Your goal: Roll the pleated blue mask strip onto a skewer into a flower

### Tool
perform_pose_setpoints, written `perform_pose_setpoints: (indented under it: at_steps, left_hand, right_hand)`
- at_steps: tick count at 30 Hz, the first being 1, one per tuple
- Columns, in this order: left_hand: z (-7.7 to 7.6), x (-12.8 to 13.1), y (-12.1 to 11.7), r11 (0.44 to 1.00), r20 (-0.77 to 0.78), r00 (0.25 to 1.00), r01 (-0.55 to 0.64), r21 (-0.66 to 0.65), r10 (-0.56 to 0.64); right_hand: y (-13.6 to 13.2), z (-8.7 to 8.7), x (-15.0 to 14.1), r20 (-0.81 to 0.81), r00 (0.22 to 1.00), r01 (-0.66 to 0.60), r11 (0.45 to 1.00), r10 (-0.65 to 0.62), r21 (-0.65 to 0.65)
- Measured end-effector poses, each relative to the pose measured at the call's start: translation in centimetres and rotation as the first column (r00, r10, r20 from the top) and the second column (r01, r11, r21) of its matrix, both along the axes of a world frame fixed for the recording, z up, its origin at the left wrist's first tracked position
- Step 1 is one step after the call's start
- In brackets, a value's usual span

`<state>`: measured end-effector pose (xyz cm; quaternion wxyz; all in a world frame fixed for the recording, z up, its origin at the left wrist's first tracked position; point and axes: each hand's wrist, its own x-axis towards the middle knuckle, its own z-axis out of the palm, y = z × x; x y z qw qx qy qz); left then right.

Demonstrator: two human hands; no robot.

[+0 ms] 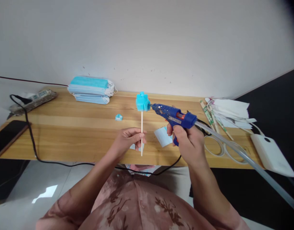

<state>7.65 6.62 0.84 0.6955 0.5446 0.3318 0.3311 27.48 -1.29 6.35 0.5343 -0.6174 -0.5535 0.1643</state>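
Observation:
Between thumb and fingers, my left hand [131, 139] pinches a thin pale stick [142, 123], held roughly upright. A bright blue flower-like piece of folded material [142, 102] sits on the stick's top end. My right hand [188, 142] is wrapped round the handle of a blue hot glue gun [173, 115]. The gun's nozzle points left and meets, or nearly meets, the right side of the blue flower. A long clear glue stick [247, 158] runs out of the gun's back. Below the hands lie a pale blue cut piece [163, 136] and a small blue scrap [118, 117].
Stacked blue face masks [89, 89] lie at the back left. A power strip [34, 100] and a phone [9, 135] are further left. The gun's black cord [75, 165] droops along the front edge. Scissors [224, 148], wrapped chopsticks [210, 118] and a white box-like device [272, 153] lie right.

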Motion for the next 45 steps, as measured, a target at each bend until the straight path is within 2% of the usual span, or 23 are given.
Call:
perform_pose_setpoints:
  at_steps: [5, 17, 22, 31, 37, 45]
  left_hand:
    - [0.0, 0.0, -0.1, 0.999, 0.023, 1.0, -0.002, -0.05, 0.003]
    - [-0.1, 0.1, -0.1, 0.998, 0.018, 1.0, -0.007, -0.059, 0.008]
    - [0.0, 0.2, 0.0, 0.999, 0.01, 1.0, -0.014, -0.042, 0.014]
    - [0.5, 0.4, -0.1, 0.993, 0.071, 0.997, -0.021, -0.115, 0.029]
    - [0.1, 0.3, 0.4, 0.995, 0.067, 0.995, -0.065, -0.074, 0.07]
    - [-0.1, 0.5, 0.9, 0.991, -0.007, 0.992, -0.126, 0.042, 0.126]
  right_hand:
    - [-0.2, 0.0, 0.0, 0.005, 1.0, 0.015, 1.0, -0.015, -0.002]
    - [-0.4, -0.4, 0.2, -0.002, 1.0, 0.015, 0.998, -0.015, -0.056]
    - [-0.5, -0.4, 0.3, 0.037, 0.999, 0.024, 0.997, -0.021, -0.07]
    - [-0.5, -0.1, 0.4, 0.089, 0.996, 0.002, 0.997, 0.005, -0.08]
    - [-0.9, 0.4, 0.3, -0.002, 0.993, -0.113, 0.984, 0.114, -0.14]
    - [-2.2, 0.2, 0.3, -0.007, 0.996, -0.088, 0.996, 0.088, -0.018]
